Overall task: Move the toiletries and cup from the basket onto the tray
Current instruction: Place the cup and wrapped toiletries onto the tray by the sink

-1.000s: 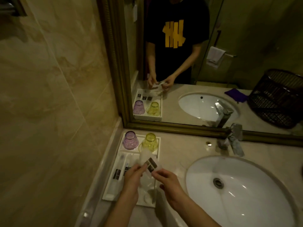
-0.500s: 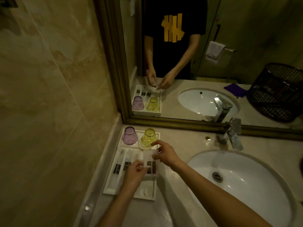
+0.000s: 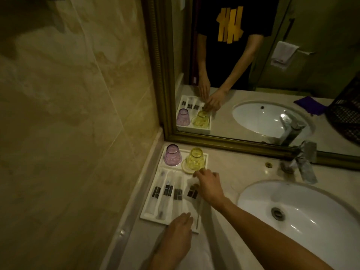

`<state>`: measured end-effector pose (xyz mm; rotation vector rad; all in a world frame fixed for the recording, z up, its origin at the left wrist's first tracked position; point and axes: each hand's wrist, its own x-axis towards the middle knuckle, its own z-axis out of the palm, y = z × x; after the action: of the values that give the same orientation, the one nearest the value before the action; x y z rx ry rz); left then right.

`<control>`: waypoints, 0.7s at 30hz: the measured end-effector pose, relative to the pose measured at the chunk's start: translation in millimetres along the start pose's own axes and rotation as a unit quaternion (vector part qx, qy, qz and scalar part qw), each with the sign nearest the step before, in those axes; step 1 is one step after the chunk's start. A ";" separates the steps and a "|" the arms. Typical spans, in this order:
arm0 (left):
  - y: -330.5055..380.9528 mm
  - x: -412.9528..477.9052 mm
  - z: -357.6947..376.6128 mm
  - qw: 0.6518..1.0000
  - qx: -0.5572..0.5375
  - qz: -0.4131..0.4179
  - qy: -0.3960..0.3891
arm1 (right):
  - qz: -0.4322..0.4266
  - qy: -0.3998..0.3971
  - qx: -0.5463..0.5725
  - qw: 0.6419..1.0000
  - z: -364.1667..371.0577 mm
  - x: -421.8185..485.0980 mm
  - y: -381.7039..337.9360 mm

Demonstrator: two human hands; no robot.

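Reaching across the white tray [image 3: 149, 215] at the left end of the countertop [image 3: 229, 166], the right hand [image 3: 209, 185] rests its fingertips on the packet [image 3: 192, 191] nearest the tray's right edge, apparently pressing it flat into its slot; whether any finger pinches it I cannot tell, since the hand covers the top of the packet. The left hand [image 3: 180, 227] lies loosely open, fingers together, over the tray's near edge and has hold of nothing, most likely steadying the tray while the other hand tidies.

I count 4 sachets on the tray's near part, lying side by side with their long sides parallel, each with a dark label at about the same height; that order suggests they were set down to match the tray's moulded slots. In this dim light their contents are hard to read, though the 2 on the left may be toothbrushes.

At the tray's far edge stand 2 cups, both upside down, probably to keep dust out: a purple cup [image 3: 172, 157] in the far left corner and a yellow cup [image 3: 194, 159] beside it on a round coaster, just beyond the right hand's fingers.

The basket [image 3: 348, 115] shows only in the mirror [image 3: 292, 75], well apart from the tray, beyond the sink [image 3: 303, 217], and 1 faucet [image 3: 303, 162] stands at the countertop's far edge.
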<state>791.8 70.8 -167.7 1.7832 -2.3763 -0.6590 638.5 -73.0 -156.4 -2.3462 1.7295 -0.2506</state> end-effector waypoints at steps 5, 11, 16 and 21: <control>1.4 5.5 1.0 0.999 0.035 0.024 -0.025 | -0.067 -0.116 -0.104 0.986 13.3 -2.5 -14.1; 0.2 12.1 2.3 0.996 0.055 0.029 -0.058 | -0.081 -0.122 -0.119 0.982 13.9 11.4 1.1; -0.8 11.2 -8.0 0.995 0.083 -0.045 0.009 | -0.069 -0.126 -0.084 0.986 15.2 7.3 5.1; -14.6 22.4 3.5 0.979 0.199 -0.013 -0.051 | -0.062 -0.131 -0.070 0.987 13.7 4.4 5.5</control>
<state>796.8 47.6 -180.5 1.9688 -2.7113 -0.2931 638.3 -77.7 -171.0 -2.4575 1.5244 0.1604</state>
